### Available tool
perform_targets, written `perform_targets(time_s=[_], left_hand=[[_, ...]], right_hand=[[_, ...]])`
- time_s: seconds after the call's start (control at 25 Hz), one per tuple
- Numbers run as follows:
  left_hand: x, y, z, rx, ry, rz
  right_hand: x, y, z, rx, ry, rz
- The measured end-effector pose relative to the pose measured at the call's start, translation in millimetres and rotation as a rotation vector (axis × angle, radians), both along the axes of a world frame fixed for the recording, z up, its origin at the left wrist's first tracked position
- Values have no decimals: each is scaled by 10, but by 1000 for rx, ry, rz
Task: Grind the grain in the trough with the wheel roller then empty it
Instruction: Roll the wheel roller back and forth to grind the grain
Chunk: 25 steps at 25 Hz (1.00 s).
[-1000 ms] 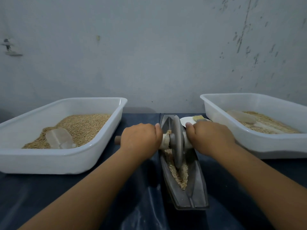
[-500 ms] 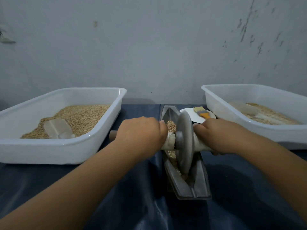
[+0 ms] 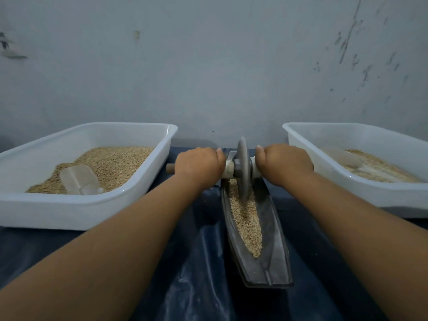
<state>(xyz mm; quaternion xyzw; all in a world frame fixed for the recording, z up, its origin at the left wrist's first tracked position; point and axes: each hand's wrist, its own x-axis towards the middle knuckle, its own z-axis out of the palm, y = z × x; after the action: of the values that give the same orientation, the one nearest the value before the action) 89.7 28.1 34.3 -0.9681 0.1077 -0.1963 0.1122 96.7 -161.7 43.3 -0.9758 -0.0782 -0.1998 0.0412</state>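
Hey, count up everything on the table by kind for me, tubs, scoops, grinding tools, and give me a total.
White tubs: 2, left and right
Clear scoops: 2, left tub, right tub
Metal trough: 1
Wheel roller: 1
Total: 6

A narrow, dark grey, boat-shaped trough (image 3: 275, 230) lies lengthwise on the table, pointing away toward the wall. Pale tan grain (image 3: 245, 218) fills its central groove in a long strip. The grey disc of the wheel roller (image 3: 243, 167) stands upright on edge in the grain near the far end, its light axle crosswise.
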Motion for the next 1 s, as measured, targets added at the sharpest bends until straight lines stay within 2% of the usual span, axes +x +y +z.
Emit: perform_targets(time_s=[0.12, 0.16, 0.2, 0.28, 0.36, 0.48, 0.56, 0.68, 0.72, 0.84, 1.0], left_hand=[[-303, 27, -48, 29, 6, -96], [-460, 41, -50, 10, -47, -135], [-603, 55, -64, -16, -145, -191], [-854, 46, -29, -71, -304, -251], [-855, 51, -74, -104, -284, -245], [-549, 55, -142, -226, -147, -55], [-297, 53, -156, -163, -166, 2], [-81, 26, -115, -24, -176, -17], [-71, 22, -89, -35, -146, -13], [-253, 27, -87, -86, -63, -40], [-777, 74, -139, -243, -35, -18]], right_hand=[[-329, -115, 50, -503, 183, 52], [-449, -189, 49, -597, 243, 81], [-592, -272, 55, -602, 289, 158], [-808, -348, 127, -436, 382, 229], [-800, -352, 106, -294, 368, 141], [-521, -234, -40, -267, 116, 101], [-285, -150, -89, -254, -4, 29], [-8, -86, -87, -30, -18, -10], [-9, -95, -55, -31, 33, -8], [-234, -163, -36, -218, 64, 65], [-818, -284, -38, -203, 34, 113]])
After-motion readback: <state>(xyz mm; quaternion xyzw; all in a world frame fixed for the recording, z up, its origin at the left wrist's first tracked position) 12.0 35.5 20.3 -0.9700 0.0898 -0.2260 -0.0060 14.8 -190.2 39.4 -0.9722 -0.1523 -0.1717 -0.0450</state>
